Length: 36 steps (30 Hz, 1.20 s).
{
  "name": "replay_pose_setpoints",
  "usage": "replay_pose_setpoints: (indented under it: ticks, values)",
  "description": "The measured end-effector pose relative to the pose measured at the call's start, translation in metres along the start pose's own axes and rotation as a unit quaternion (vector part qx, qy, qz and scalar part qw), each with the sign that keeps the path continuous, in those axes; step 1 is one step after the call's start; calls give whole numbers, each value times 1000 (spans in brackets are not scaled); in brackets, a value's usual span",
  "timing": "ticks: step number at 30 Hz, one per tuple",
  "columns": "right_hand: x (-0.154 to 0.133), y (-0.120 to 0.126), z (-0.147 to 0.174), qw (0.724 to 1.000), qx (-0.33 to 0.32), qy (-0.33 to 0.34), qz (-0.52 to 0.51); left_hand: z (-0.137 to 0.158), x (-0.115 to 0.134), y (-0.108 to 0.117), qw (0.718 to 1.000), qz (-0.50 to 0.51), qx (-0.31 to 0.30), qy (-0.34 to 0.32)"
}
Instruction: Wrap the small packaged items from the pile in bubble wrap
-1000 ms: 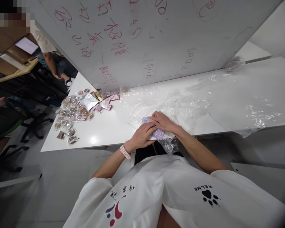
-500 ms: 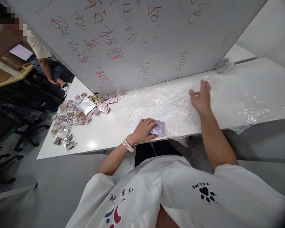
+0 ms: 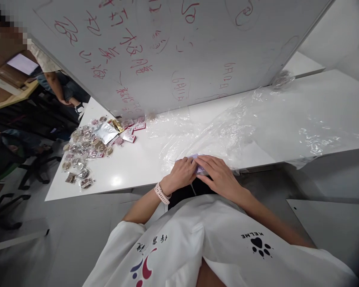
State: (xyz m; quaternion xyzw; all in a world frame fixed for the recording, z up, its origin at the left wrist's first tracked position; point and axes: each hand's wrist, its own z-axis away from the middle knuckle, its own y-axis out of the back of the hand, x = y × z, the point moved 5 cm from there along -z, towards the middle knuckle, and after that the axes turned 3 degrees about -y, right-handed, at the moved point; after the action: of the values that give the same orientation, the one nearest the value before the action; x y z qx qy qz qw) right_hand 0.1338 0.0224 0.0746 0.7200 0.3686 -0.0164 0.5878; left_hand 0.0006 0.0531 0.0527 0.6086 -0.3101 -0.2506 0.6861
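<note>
A flat purple packet (image 3: 200, 170) lies at the table's front edge, mostly covered by my hands. My left hand (image 3: 183, 171), with a pale pink band at the wrist, is closed on the packet's left side. From the right, my right hand (image 3: 219, 175) holds the packet too, its fingertips meeting the left hand's fingers over it. Crinkled clear plastic film (image 3: 209, 137) spreads over the table behind and around the packet.
Small wrapped pieces (image 3: 83, 147), a silver pouch (image 3: 107, 132) and red-and-white cards (image 3: 129, 137) lie on the left of the white table (image 3: 137, 159). A whiteboard (image 3: 161, 79) with red writing stands along the back. A seated person (image 3: 55, 83) is beyond the left end.
My right hand has come down from the film at the back right to the purple packet. My left hand has stayed on the packet.
</note>
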Motion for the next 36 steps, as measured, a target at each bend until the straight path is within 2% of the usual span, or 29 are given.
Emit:
replay_pose_setpoints:
  ticks: [2,5,9,11,13,15,18,20,23,25,27,29,31,33,34,35,36]
  values:
    - [9,-14,2,1000,-30,0,0,0,-9,6,999,35,-23,8]
    - [33,-20,-6,999,-35,-28,-23,-7,-35,19,988,149,-45,18]
    - [73,-31,-28,989,-51,-127,-58,-28,-79,32,936,338,-94,29]
    - [86,-40,-35,983,-55,-165,-60,-40,-100,31,922,369,-105,55]
    - [91,-45,-38,981,-53,-180,-48,-50,-116,27,925,357,-92,92]
    - [87,-43,-36,982,-29,-188,-3,-57,-125,19,931,337,-72,120]
    - [69,-21,-29,975,63,-193,92,-62,-125,4,933,330,-67,125]
    - [49,-8,-27,972,111,-172,116,-63,-121,-4,925,345,-81,134]
    - [24,-15,-28,988,74,-100,89,-58,-112,-10,907,373,-106,161]
    - [18,-34,-29,995,20,-63,72,-52,-106,-10,901,386,-110,166]
    - [23,-54,-27,996,-20,-48,66,-42,-103,-8,906,375,-105,165]
    - [30,-68,-25,997,-42,-37,60,-29,-111,-3,923,323,-57,202]
    - [37,-75,-23,997,-49,-28,54,-12,-131,9,924,227,74,299]
    - [41,-76,-22,997,-48,-26,51,6,-149,19,876,144,216,406]
    - [42,-75,-22,997,-47,-25,50,12,-155,19,851,131,249,442]
    - [42,-74,-22,997,-47,-26,50,15,-160,15,837,137,251,466]
    - [42,-74,-22,997,-48,-27,50,14,-163,9,835,161,229,473]
